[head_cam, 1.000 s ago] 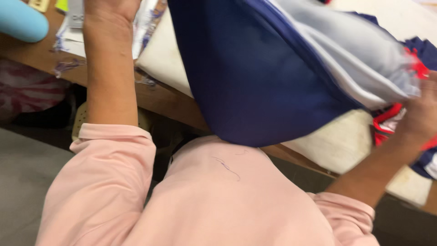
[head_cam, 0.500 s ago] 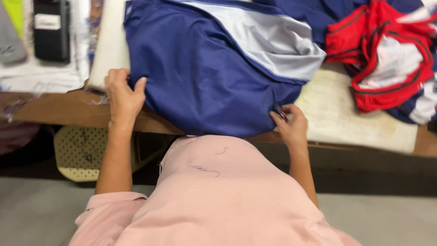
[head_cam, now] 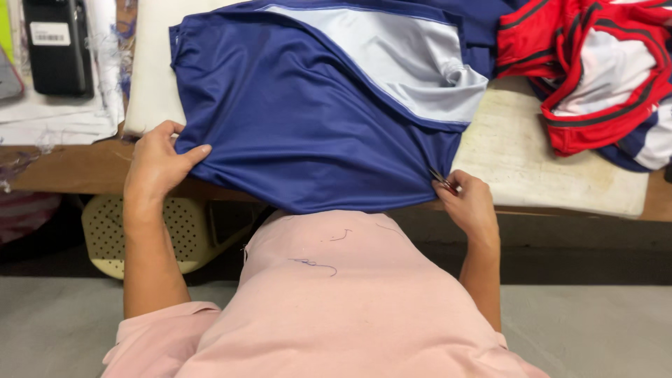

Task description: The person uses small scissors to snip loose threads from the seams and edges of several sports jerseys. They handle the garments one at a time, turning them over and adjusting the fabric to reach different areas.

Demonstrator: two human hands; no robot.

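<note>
Two hands hold a navy garment (head_cam: 301, 133) with a pale grey panel, spread over a white pad (head_cam: 560, 168) on the desk (head_cam: 63, 168). The garment's lower part hangs over the desk's near edge, above the person's pink shirt (head_cam: 350, 301). The left hand (head_cam: 157, 164) grips the garment's left edge just at the near edge of the desk, fingers closed on the cloth with the thumb on top. The right hand (head_cam: 472, 203) pinches the garment's right lower corner at the near edge; its fingers are closed on the cloth and on a small thin tool (head_cam: 441, 180) whose kind I cannot tell. A heap of red, white and navy garments (head_cam: 595, 77) lies at the desk's far right corner, touching the navy one. A black device (head_cam: 59, 45) rests on papers (head_cam: 56, 119) at the far left. A cream perforated basket (head_cam: 175, 231) sits under the desk, beside the left forearm.
</note>
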